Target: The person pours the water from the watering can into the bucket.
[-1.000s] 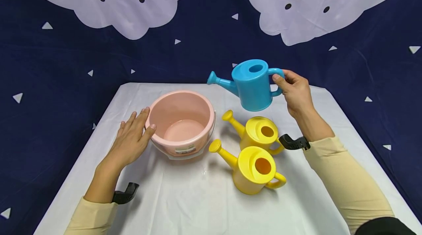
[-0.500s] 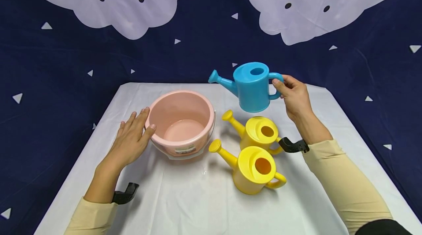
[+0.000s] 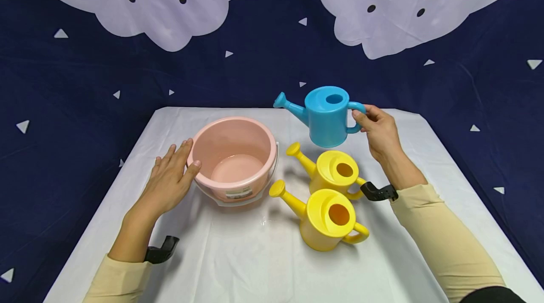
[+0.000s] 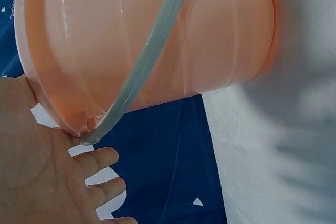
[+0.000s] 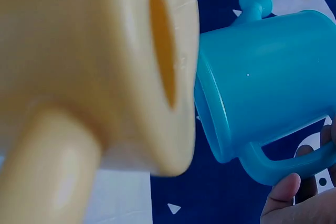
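By its handle, my right hand (image 3: 381,133) holds a blue watering can (image 3: 327,121) upright, with its spout to the left. The right wrist view shows the thumb and fingers on the handle and the blue can (image 5: 268,77) clear of the tabletop. At the left, my left hand (image 3: 170,180) lies against the rim of a pink bucket (image 3: 238,182), fingers extended. A little water seems to lie in the bucket. In the left wrist view, the fingers (image 4: 102,161) spread near the end of the bucket's grey handle (image 4: 142,66).
Two yellow watering cans stand right of the bucket: a rear one (image 3: 325,171) and a front one (image 3: 318,232), both with spouts to the left. The rear one sits close to my right wrist. A white cloth (image 3: 238,265) covers the table, with a dark blue backdrop (image 3: 263,67) behind.
My right hand has lowered the blue watering can and shifted it slightly to the right. The left hand, bucket and yellow cans have stayed in place.
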{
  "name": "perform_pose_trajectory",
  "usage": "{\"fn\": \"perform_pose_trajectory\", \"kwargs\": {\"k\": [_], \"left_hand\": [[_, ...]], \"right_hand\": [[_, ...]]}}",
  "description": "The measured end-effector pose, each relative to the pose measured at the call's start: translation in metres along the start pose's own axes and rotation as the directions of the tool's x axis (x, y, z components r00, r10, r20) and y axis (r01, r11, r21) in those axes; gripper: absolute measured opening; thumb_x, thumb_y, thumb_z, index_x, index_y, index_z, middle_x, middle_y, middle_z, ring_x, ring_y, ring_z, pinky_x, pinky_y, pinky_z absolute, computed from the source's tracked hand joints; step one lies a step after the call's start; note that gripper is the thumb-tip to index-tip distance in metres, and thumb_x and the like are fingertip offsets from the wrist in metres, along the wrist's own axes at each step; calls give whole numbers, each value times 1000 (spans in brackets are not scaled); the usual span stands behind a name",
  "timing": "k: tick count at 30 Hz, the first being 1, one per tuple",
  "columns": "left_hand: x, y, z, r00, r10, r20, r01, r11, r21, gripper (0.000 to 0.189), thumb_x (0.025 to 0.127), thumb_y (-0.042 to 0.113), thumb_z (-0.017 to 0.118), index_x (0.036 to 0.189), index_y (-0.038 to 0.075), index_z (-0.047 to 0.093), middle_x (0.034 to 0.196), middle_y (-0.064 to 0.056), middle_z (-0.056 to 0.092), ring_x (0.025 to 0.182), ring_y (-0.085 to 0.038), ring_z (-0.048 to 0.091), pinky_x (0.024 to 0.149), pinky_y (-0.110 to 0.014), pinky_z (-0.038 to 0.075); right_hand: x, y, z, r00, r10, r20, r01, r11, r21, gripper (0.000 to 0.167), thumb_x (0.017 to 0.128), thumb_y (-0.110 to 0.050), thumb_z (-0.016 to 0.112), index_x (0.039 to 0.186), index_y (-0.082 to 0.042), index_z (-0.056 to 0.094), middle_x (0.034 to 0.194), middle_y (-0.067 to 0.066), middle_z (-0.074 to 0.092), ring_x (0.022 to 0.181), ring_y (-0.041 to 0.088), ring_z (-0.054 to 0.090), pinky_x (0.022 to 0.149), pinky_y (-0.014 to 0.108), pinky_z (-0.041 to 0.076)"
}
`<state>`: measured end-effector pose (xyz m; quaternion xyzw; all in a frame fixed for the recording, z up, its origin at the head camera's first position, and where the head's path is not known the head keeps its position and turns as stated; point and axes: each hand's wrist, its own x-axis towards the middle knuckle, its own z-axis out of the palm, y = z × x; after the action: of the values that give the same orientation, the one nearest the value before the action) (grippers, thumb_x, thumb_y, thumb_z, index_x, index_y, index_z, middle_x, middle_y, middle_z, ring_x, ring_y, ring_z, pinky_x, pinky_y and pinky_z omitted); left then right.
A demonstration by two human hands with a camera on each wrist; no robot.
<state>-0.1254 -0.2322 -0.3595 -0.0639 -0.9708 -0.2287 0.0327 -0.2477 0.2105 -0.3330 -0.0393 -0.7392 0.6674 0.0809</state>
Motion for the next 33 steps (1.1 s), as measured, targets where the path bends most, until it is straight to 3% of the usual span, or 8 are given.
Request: {"fn": "perform_pose_trajectory", "kwargs": {"k": [7,13,33], "left_hand": [[0,-1,0,1000,2,-2,-2,1000,1,64,100,52,23,153,20,5,159,-12,15,147,-39,3,113,-65,-1],[-1,-1,0,1000,-3,5,3,1000,-2,65,100,52,22,153,20,5,159,-12,15,147,-38,2,113,-65,-2],[-1,0,-1,1000,0,7,0,1000,-10,65,100,52,23,153,20,4,160,-11,13,148,-37,2,113,-65,-3]], "right_hand": [[1,9,1,999,44,14,-43,998,-36,37,86,-31,66,113,-6,60,88,-10,55,87,10,47,74,17,41],[1,15,1,998,63,13,-61,994,-88,35,87,-35,63,113,-12,61,90,-10,55,87,10,47,77,19,43],[3,32,-5,993,120,-12,-121,986,-115,38,87,-35,63,115,-10,58,92,-8,53,89,11,47,81,22,45]]}}
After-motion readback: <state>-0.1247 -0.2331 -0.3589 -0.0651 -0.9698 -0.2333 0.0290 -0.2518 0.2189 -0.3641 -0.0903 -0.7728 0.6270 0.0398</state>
